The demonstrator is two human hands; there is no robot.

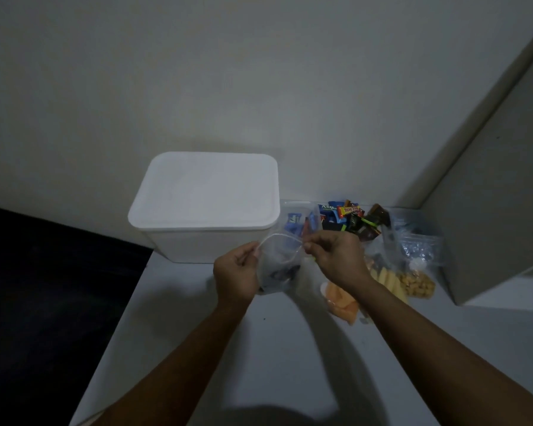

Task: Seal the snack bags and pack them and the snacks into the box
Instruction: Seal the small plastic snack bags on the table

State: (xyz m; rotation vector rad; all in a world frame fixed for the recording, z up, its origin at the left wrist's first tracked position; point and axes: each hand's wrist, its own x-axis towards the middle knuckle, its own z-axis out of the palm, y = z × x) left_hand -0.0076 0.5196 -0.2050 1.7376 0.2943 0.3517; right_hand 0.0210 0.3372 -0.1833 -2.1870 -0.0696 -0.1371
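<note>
A clear zip bag [279,265] with dark snacks in its bottom hangs between my hands above the table. My left hand [237,272] pinches the left end of its open top, and my right hand [336,256] pinches the right end. The mouth of the bag gapes in a loop between them. Behind it stands the white box [203,241] with its white lid [203,189] closed. A pile of wrapped snacks [351,219] lies to the right of the box. More clear bags [413,244] and bags of yellow and orange snacks [413,284] lie behind my right hand.
The white table [228,348] ends at a left edge beside a dark area [43,287]. A wall stands right behind the box. A grey cabinet side [490,210] closes off the right.
</note>
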